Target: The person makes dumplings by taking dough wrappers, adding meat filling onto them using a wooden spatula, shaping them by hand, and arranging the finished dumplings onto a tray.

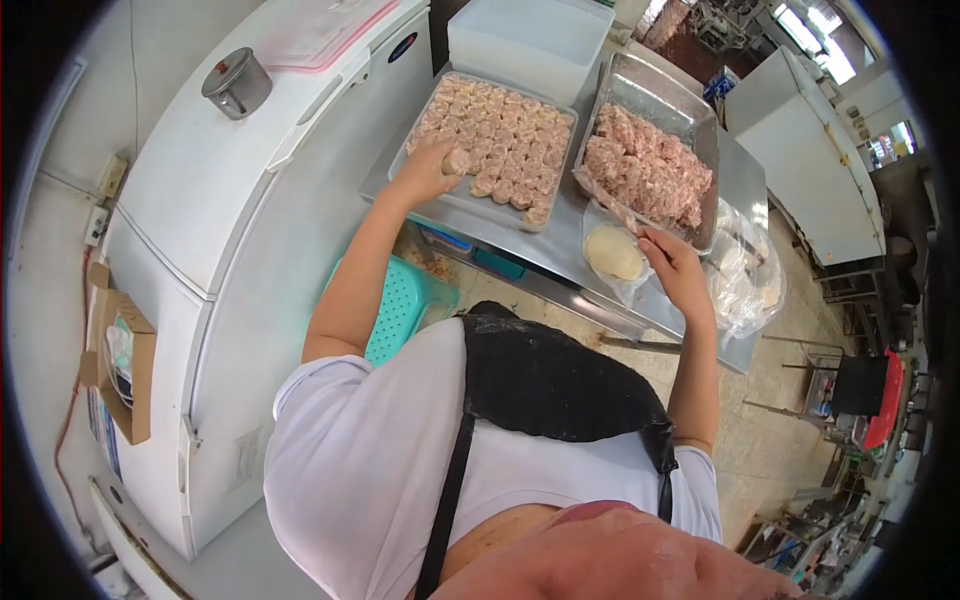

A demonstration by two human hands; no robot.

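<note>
My left hand point(428, 172) is over the left edge of a clear tray point(400, 160), its fingers closed round a small meat dumpling point(457, 161). Rows of similar dumplings point(505, 140) fill much of that tray. My right hand point(672, 262) grips the handle end of a flat spatula point(612, 200), whose far end reaches the near left edge of a metal pan point(716, 150). Ground meat point(650, 165) lies heaped in the pan. Beside my right hand, a stack of pale round wrappers point(614, 253) rests on a plastic bag.
White freezers point(200, 180) stand at the left, with a metal pot point(237, 84) on top. A translucent container point(525, 45) sits behind the tray. Plastic-wrapped items point(745, 270) lie at the right of the metal table point(735, 352). A turquoise stool point(400, 300) is below.
</note>
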